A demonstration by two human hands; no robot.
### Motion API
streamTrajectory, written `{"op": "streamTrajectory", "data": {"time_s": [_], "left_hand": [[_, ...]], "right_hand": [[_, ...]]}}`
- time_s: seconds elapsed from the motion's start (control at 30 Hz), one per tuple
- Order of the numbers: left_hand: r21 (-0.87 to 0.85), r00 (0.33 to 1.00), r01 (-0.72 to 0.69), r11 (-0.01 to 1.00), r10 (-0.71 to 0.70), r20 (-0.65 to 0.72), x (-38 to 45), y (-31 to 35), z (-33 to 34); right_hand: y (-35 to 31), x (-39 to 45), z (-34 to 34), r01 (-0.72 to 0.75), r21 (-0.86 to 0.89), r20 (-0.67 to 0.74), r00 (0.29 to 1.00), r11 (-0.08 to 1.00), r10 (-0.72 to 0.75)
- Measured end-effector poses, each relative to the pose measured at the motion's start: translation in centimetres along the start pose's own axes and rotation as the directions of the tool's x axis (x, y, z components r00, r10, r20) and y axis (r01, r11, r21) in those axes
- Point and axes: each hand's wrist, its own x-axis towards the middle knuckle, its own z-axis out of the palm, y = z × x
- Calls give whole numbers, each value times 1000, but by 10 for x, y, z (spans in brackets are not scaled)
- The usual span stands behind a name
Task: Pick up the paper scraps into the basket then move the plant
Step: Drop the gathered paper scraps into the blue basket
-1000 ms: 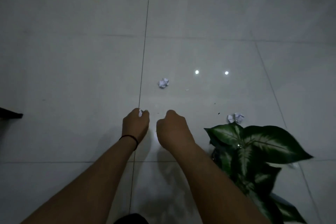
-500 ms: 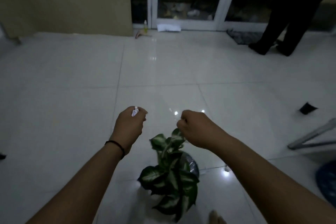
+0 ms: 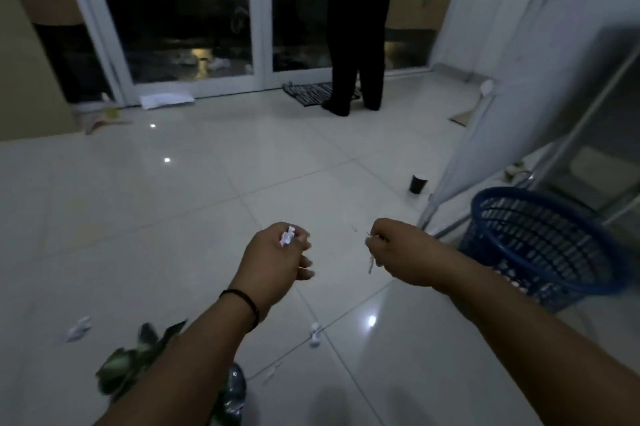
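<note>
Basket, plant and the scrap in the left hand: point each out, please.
basket [image 3: 540, 204], head view, on its far blue rim.
plant [image 3: 119, 361], head view, on a pale-centred leaf.
scrap [image 3: 287, 237], head view, on the crumpled white paper at the left hand [image 3: 273, 257] fingertips.

Blue basket [image 3: 550, 249] right; scraps [image 3: 77, 329] on floor; plant [image 3: 128, 363] bottom-left

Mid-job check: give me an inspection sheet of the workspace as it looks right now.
Surface: glossy tiled floor, light reflections.
Job's things: blue basket at right; plant at lower left, partly behind the forearm; loose paper scraps on the tiles.
Clutter: dark cup, doormat.
Grippers: left hand pinches a crumpled scrap; right hand closed on a thin scrap.
Cables: nothing seen.
Surroundings: glass doors; a person standing there.
</note>
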Motion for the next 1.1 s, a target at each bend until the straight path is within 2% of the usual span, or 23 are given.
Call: {"op": "streamTrajectory", "data": {"time_s": [0.2, 0.3, 0.43, 0.6, 0.7, 0.73, 0.83, 0.93, 1.0, 1.1], "left_hand": [[147, 984, -49, 988, 23, 174, 52, 8, 130], [161, 959, 53, 986, -95, 266, 81, 14, 199], [214, 885, 209, 954, -278, 374, 118, 20, 292], [147, 829, 314, 938, -347, 438, 144, 31, 404], [176, 799, 338, 924, -381, 466, 157, 25, 451], [165, 800, 334, 928, -371, 472, 161, 18, 462], [297, 810, 211, 931, -337, 481, 174, -2, 481], [431, 774, -10, 902, -266, 575, 187, -16, 480], [425, 742, -68, 903, -239, 626, 194, -27, 477], [348, 786, -123, 930, -123, 606, 195, -36, 467]], "right_hand": [[114, 10, -64, -148, 261, -154, 969, 954, 192], [172, 17, -97, -225, 411, -216, 918, 884, 334], [245, 33, -140, -314, 554, -271, 807, 771, 524], [318, 61, -181, -387, 604, -294, 704, 696, 647], [350, 82, -188, -421, 648, -246, 674, 635, 697], [356, 86, -188, -418, 676, -221, 670, 607, 708], [374, 98, -186, -421, 702, -184, 672, 574, 718], [387, 105, -185, -494, 562, -223, 682, 663, 696], [389, 104, -184, -538, 419, -275, 692, 731, 667], [387, 103, -185, -554, 311, -332, 698, 772, 634]]}}
